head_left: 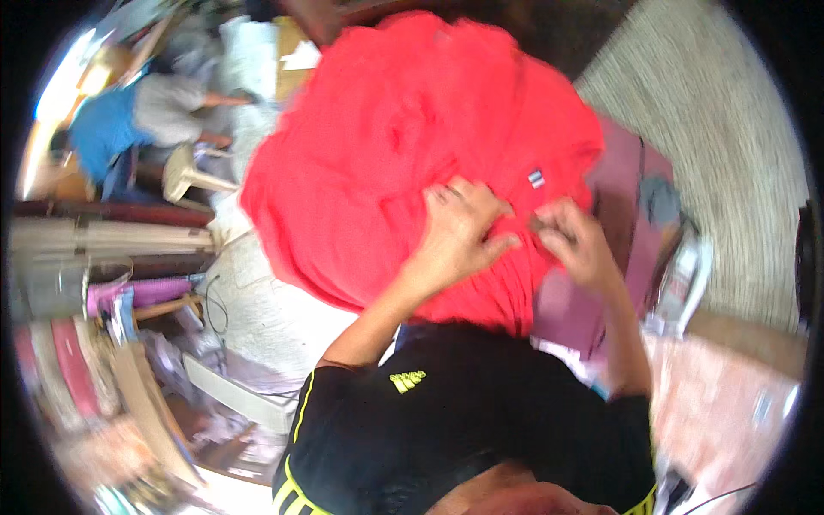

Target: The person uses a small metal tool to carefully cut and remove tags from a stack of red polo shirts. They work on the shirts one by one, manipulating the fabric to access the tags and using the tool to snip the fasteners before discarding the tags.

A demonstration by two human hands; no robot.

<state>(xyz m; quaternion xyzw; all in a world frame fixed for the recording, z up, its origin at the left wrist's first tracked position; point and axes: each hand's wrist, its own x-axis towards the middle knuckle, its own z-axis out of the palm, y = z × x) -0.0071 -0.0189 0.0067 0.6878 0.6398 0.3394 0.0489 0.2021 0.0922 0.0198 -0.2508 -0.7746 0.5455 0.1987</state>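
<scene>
A large, puffy heap of bright red fabric (pixel 369 154) spreads in front of me, gathered into folds near its middle. My left hand (pixel 463 227) presses into the folds, its fingers curled into the cloth and its thumb stretched toward the right. Close beside it, my right hand (pixel 577 245) pinches a small dark object (pixel 536 225) between thumb and fingers, at the fabric's right part. Blur hides what that object is. A small white and dark label (pixel 536 178) lies on the red cloth just beyond my right hand.
Under the fabric's right side is a maroon padded surface (pixel 618 249). A clear plastic package (pixel 682 283) and a grey cloth (pixel 659 202) lie beside it. Far left, a person in blue (pixel 112 129) bends near a beige stool (pixel 190 176). Rolled materials (pixel 146 236) stack at left.
</scene>
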